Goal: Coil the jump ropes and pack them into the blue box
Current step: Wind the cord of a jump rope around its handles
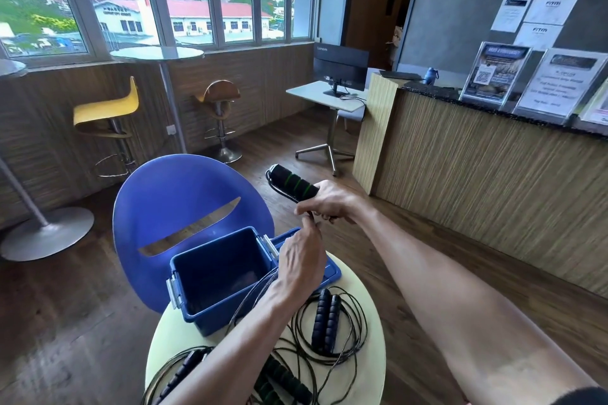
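My right hand (329, 200) grips a pair of black foam handles with green bands (291, 182), held up above the table. Just below it, my left hand (301, 260) pinches that rope's thin black cord (253, 289), whose strands hang down past the blue box (214, 276). The box stands open on the round pale table (365, 306), and what lies at its bottom is too dark to make out. A coiled rope with dark blue handles (324, 319) lies on the table to the right. Two more ropes, one with dark blue handles (181, 371) and one with green-banded handles (279, 381), lie near the front edge.
The box's blue lid (329, 268) lies flat behind my left hand. A blue chair (184, 200) stands right behind the table. Two bar stools, a tall round table and a desk with a monitor stand farther back. A wooden reception counter (493, 168) runs along the right.
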A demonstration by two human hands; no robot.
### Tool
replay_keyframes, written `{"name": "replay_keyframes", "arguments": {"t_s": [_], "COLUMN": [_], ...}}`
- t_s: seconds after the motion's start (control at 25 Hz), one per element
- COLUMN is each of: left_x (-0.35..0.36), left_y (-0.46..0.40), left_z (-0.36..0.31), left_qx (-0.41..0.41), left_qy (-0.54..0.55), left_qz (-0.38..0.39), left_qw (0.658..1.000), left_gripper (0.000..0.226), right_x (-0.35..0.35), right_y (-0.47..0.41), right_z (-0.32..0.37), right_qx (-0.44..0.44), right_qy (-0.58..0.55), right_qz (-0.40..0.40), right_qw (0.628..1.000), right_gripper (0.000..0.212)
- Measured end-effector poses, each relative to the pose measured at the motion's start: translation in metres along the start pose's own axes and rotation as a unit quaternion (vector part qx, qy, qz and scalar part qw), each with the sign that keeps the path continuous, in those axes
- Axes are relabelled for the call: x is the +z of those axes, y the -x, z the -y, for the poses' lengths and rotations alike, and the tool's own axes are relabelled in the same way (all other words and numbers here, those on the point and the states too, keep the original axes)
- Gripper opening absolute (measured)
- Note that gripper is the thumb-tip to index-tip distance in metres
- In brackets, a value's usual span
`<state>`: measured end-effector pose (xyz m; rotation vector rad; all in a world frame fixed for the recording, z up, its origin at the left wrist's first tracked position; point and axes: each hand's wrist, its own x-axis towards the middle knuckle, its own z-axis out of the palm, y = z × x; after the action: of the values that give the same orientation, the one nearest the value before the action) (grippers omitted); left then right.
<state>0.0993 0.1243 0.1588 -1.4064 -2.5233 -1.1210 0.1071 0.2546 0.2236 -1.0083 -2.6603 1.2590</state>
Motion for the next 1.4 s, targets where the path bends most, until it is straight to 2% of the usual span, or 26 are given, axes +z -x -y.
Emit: {"name": "replay_keyframes", "arguments": {"t_s": [0.04,0.12,0.24,0.32,0.4,0.48,0.6,0.68,0.76,0.84,0.92,1.0,1.08,1.2,1.28,1.4], "left_x": [-0.002,-0.004,-0.003,0.001,-0.001,-0.009,-0.021,-0.025,-0.032,-0.042,-0.053,-0.066,-0.078,-0.081,-0.072,-0.060], "left_y": [0.001,0.003,0.002,0.001,0.000,0.001,-0.009,-0.017,-0.022,-0.031,-0.049,-0.073,-0.090,-0.090,-0.070,-0.032], "left_z": [0.005,0.019,0.040,0.052,0.067,0.086,0.109,0.110,0.106,0.107,0.109,0.102,0.080,0.036,0.017,0.002], "left_qx": [0.016,0.010,-0.043,-0.064,-0.059,-0.043,-0.041,-0.036,-0.028,0.028,0.087,0.070,0.041,0.038,0.033,0.042], "left_qy": [0.015,0.124,0.288,0.347,0.356,0.314,0.266,0.267,0.281,0.251,0.105,-0.065,-0.121,-0.149,-0.194,-0.145], "left_qz": [0.006,0.036,0.079,0.110,0.161,0.204,0.208,0.228,0.255,0.273,0.337,0.390,0.401,0.390,0.328,0.220], "left_qw": [1.000,0.992,0.954,0.929,0.919,0.926,0.940,0.936,0.925,0.928,0.932,0.916,0.907,0.908,0.924,0.964], "left_gripper": [0.016,0.022,0.035,0.037,0.038,0.043,0.045,0.044,0.032,0.017,0.015,0.036,0.045,0.036,0.032,0.026], "right_x": [0.001,0.003,0.010,0.012,0.011,0.003,-0.005,-0.001,0.002,0.004,0.012,0.028,0.045,0.067,0.078,0.074], "right_y": [0.000,0.000,0.001,0.002,0.005,0.013,0.033,0.049,0.062,0.075,0.085,0.091,0.090,0.077,0.069,0.061], "right_z": [0.000,0.001,0.002,0.002,0.005,0.010,0.019,0.021,0.020,0.015,0.008,0.001,-0.010,-0.029,-0.039,-0.049], "right_qx": [-0.005,-0.018,-0.040,-0.053,-0.077,-0.099,-0.114,-0.139,-0.167,-0.171,-0.166,-0.171,-0.180,-0.127,-0.076,-0.051], "right_qy": [0.000,0.006,0.022,0.024,0.016,0.012,0.056,0.081,0.099,0.138,0.197,0.281,0.357,0.373,0.366,0.324], "right_qz": [-0.005,-0.006,0.011,0.026,0.037,0.044,0.070,0.088,0.097,0.103,0.097,0.068,0.025,-0.031,-0.065,-0.124], "right_qw": [1.000,1.000,0.999,0.998,0.996,0.994,0.989,0.983,0.976,0.970,0.961,0.942,0.916,0.919,0.925,0.937], "right_gripper": [0.021,0.011,0.013,0.011,0.007,0.004,0.012,0.012,0.022,0.035,0.042,0.044,0.052,0.062,0.068,0.059]}}
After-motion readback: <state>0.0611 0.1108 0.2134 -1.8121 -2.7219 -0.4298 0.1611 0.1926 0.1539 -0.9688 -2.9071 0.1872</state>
